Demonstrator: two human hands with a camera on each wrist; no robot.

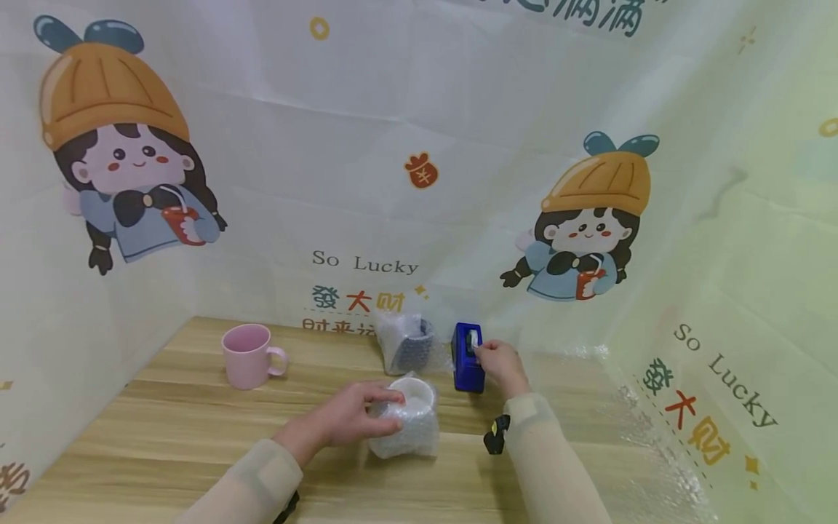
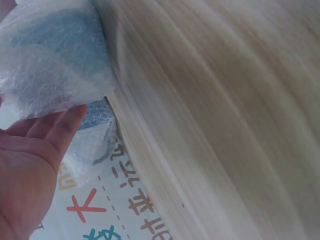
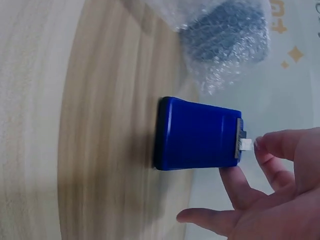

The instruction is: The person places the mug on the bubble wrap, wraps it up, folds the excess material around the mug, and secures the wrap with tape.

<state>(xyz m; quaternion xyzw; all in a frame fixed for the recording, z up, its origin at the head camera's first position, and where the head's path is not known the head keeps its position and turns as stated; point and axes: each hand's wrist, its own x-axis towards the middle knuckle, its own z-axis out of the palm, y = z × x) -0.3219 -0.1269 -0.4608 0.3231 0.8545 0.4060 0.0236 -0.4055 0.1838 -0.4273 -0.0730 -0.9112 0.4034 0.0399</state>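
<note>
A pale cup wrapped in bubble wrap (image 1: 419,429) stands on the table, its round mouth facing up. My left hand (image 1: 353,413) holds it from the left, the fingertips on the wrap; in the left wrist view the fingers (image 2: 62,125) lie against the wrapped side. At the blue tape dispenser (image 1: 468,371), my right hand (image 1: 504,366) has thumb and forefinger together on the short end of tape (image 3: 245,144). Another finger touches the dispenser's side in the right wrist view. Behind stands a second, darker cup in bubble wrap (image 1: 415,353).
A pink mug (image 1: 247,358) stands at the back left, its handle to the right. A sheet of bubble wrap (image 1: 628,437) covers the table's right side. Printed cloth (image 1: 366,196) hangs behind the wooden table (image 1: 164,429) and along its sides.
</note>
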